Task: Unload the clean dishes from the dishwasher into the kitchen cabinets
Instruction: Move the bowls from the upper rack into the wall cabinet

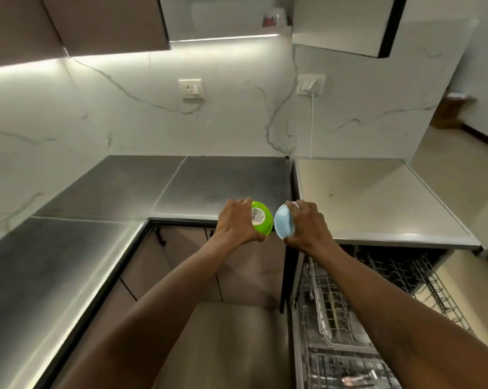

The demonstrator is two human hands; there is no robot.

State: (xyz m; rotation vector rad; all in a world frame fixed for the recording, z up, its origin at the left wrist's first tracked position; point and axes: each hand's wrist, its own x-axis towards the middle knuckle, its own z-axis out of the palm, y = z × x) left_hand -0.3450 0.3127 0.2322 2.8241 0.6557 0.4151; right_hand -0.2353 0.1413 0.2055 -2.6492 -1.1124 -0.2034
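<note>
Desk [96, 186] ahead; our left hand [235, 221] grips green bowl [262, 217], right hand [307, 223] blue bowl [283, 224]; mid-carry, next we reach up to cabinet [105, 21].

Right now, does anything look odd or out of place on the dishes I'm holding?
Only one thing: the green bowl in your left hand has a barcode sticker on its underside, unusual for a washed dish. The blue bowl in your right hand looks intact; no spills show.
</note>
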